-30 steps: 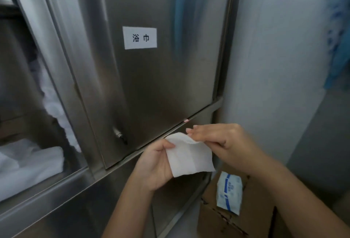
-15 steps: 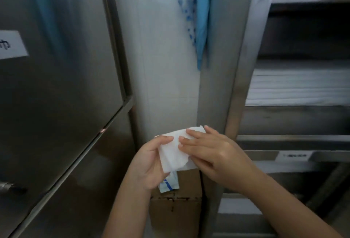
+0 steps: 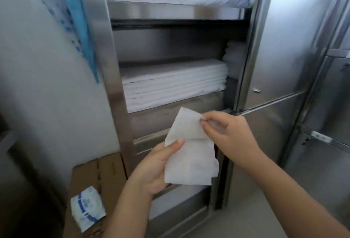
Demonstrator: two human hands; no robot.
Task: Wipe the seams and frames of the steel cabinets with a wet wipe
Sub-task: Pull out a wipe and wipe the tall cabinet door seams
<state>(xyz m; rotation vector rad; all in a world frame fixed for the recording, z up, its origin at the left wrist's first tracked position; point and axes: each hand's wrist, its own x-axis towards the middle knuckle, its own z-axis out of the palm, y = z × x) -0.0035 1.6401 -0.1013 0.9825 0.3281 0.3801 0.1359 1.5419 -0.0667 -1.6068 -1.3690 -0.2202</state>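
Head view is swung onto an open stainless-steel cabinet (image 3: pixel 113 94). The thin white wet wipe (image 3: pixel 191 162), now opened out, is held clear of its frame, pinched at the top by the right hand (image 3: pixel 229 135) and gripped below by the left hand (image 3: pixel 151 171), both sets of fingers closed on it. Wiping here is judged imminent.

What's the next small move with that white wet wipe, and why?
Probably pull the remaining fold open, so a flat face is ready for the vertical steel cabinet frame. The right hand pinches the top corner of the white wet wipe, the left hand holds the lower part under its thumb, and the sheet hangs half-unfolded, apparently clear of the steel.
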